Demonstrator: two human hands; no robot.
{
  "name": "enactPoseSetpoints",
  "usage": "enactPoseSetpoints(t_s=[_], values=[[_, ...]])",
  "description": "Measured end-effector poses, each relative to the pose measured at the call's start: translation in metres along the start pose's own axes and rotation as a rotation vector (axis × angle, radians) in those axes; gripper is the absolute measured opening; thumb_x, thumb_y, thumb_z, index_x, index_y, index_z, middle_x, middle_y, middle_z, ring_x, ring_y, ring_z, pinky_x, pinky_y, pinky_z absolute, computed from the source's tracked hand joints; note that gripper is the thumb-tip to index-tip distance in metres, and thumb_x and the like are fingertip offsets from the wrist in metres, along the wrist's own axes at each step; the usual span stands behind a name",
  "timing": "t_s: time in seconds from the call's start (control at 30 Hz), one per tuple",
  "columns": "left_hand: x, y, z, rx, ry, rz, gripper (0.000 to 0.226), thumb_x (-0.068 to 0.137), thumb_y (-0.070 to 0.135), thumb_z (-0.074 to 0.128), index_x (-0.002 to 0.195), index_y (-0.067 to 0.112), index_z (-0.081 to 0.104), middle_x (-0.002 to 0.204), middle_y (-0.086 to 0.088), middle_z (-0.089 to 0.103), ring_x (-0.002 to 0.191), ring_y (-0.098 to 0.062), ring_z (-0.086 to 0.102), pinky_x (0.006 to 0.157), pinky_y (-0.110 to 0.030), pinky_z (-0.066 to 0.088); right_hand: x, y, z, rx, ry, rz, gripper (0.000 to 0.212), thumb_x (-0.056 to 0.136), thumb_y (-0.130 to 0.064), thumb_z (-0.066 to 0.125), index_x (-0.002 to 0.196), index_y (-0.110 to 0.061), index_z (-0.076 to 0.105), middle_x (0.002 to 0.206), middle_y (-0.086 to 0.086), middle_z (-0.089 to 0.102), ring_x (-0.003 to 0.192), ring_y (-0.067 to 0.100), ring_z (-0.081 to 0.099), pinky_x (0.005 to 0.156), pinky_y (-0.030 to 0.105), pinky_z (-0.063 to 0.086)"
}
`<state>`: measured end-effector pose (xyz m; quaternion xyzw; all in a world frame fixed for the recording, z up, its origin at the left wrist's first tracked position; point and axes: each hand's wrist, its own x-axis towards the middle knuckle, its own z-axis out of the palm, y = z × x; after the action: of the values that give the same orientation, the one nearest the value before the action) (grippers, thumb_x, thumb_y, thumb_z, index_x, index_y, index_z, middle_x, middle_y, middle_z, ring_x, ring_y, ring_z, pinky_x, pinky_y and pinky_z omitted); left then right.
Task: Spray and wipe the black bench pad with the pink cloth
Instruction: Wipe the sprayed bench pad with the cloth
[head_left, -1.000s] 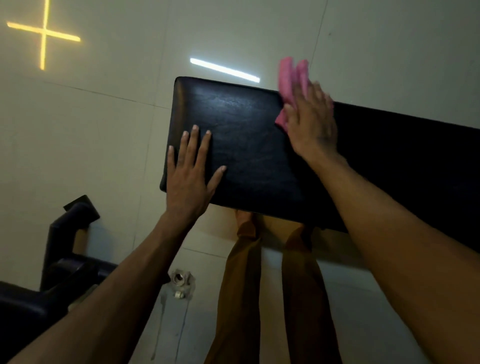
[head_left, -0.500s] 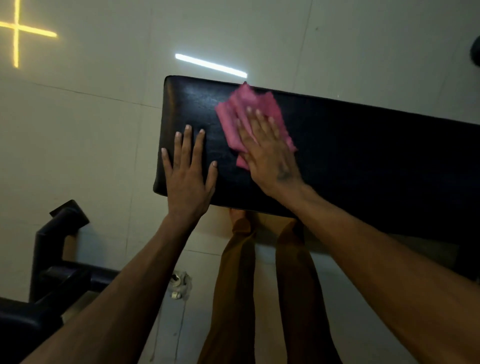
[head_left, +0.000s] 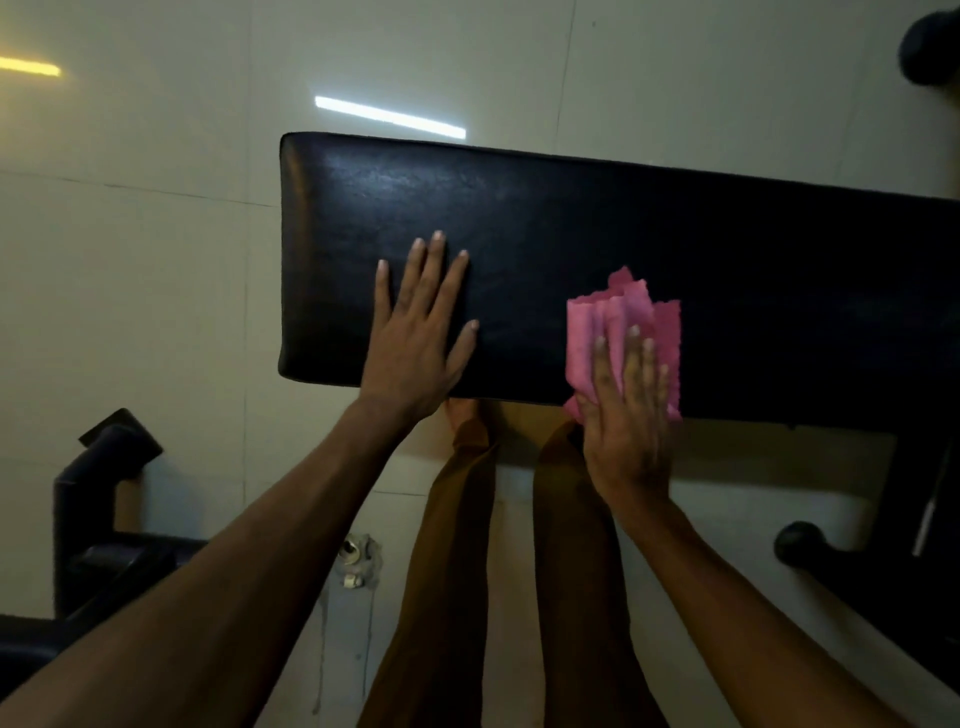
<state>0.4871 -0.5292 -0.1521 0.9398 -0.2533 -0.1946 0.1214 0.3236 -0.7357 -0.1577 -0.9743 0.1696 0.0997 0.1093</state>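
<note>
The black bench pad runs from centre-left to the right edge of the view, its left end squared off. My left hand lies flat on the pad near its front edge, fingers straight and spread. The pink cloth is bunched at the pad's front edge, to the right of my left hand. My right hand presses flat on the cloth with straight fingers, its palm hanging past the pad's front edge. No spray bottle is in view.
Pale tiled floor surrounds the bench. A black machine frame stands at lower left. A black bar with a rounded end sits at lower right. My legs in brown trousers stand below the pad. A small drain marks the floor.
My right hand swept the cloth from the pad's far edge leftwards, then back right and down to the front edge. My left hand stayed flat on the pad.
</note>
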Motion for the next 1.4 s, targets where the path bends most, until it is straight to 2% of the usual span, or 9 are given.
enactPoseSetpoints(t_s=[0.17,0.23,0.37,0.5,0.57,0.7,0.9,1.2,1.4], values=[[0.010,0.018,0.010,0.125,-0.001,0.095,0.071,0.104,0.042,0.037,0.161,0.012,0.007,0.169,-0.013,0.002,0.156,-0.026,-0.002,0.127,-0.048,0.001,0.005,-0.001,0.005,-0.014,0.042,-0.336,0.053,0.102,-0.026,0.040,0.152,-0.008,0.040,0.157,0.024,0.035,0.146,0.039,0.034,0.117,0.057,0.033],[0.012,0.025,0.012,0.147,-0.017,0.119,0.073,0.104,0.044,0.035,0.161,0.011,0.003,0.169,-0.013,0.000,0.156,-0.025,-0.004,0.127,-0.051,0.002,0.000,0.025,0.002,-0.008,0.074,-0.349,0.052,0.099,-0.014,0.049,0.150,-0.009,0.041,0.152,0.024,0.043,0.141,0.040,0.041,0.112,0.058,0.040],[0.014,0.029,0.014,0.172,-0.040,0.129,0.074,0.105,0.047,0.030,0.160,0.010,-0.001,0.169,-0.014,-0.002,0.156,-0.026,-0.004,0.125,-0.056,0.002,-0.022,0.063,-0.008,0.010,0.145,0.066,0.066,0.095,-0.007,0.068,0.153,-0.011,0.037,0.160,0.018,0.033,0.150,0.031,0.024,0.119,0.053,0.032],[0.014,0.028,0.016,0.160,-0.030,0.130,0.074,0.104,0.048,0.031,0.161,0.012,0.000,0.169,-0.013,-0.001,0.157,-0.025,-0.003,0.125,-0.056,0.003,-0.026,0.045,-0.002,0.098,0.124,0.315,0.071,0.099,-0.011,0.063,0.159,-0.019,0.026,0.166,0.011,0.016,0.154,0.028,0.010,0.123,0.051,0.022],[0.014,0.029,0.018,0.148,-0.018,0.112,0.074,0.104,0.048,0.032,0.161,0.013,0.000,0.169,-0.012,-0.001,0.157,-0.024,-0.003,0.126,-0.055,0.003,-0.024,0.031,0.003,0.139,0.111,0.292,0.063,0.102,-0.009,0.055,0.158,-0.018,0.028,0.165,0.017,0.015,0.153,0.030,0.009,0.124,0.049,0.016],[0.014,0.033,0.021,0.146,-0.011,0.091,0.074,0.103,0.049,0.028,0.161,0.013,-0.002,0.169,-0.011,-0.003,0.157,-0.023,-0.004,0.126,-0.055,0.002,-0.016,0.058,-0.006,0.035,-0.004,-0.021,0.071,0.097,-0.011,0.050,0.160,-0.017,0.018,0.165,0.016,0.012,0.152,0.025,0.004,0.124,0.043,0.005],[0.013,0.030,0.020,0.154,-0.005,0.109,0.074,0.102,0.050,0.023,0.161,0.012,-0.002,0.169,-0.012,-0.004,0.157,-0.024,-0.005,0.125,-0.056,0.001,0.012,0.059,-0.010,0.081,0.002,0.238,0.076,0.101,-0.018,0.051,0.161,-0.024,0.004,0.168,0.013,0.003,0.149,0.018,-0.011,0.124,0.041,-0.003],[0.012,0.037,0.018,0.095,0.003,0.070,0.074,0.101,0.048,0.029,0.161,0.013,0.004,0.169,-0.011,0.000,0.157,-0.023,-0.004,0.125,-0.056,0.001,0.099,0.093,-0.052,0.062,-0.171,0.191,0.069,0.105,-0.053,0.030,0.160,-0.034,-0.007,0.166,0.019,-0.018,0.153,0.036,-0.016,0.125,0.053,-0.005],[0.011,0.036,0.024,0.057,0.039,0.060,0.074,0.100,0.045,0.034,0.161,0.013,0.008,0.169,-0.010,0.004,0.157,-0.022,-0.002,0.125,-0.057,0.004,0.166,0.097,-0.067,0.075,-0.195,0.274,0.073,0.102,-0.064,0.024,0.160,-0.033,-0.009,0.163,0.024,-0.023,0.152,0.038,-0.020,0.120,0.050,-0.013]])
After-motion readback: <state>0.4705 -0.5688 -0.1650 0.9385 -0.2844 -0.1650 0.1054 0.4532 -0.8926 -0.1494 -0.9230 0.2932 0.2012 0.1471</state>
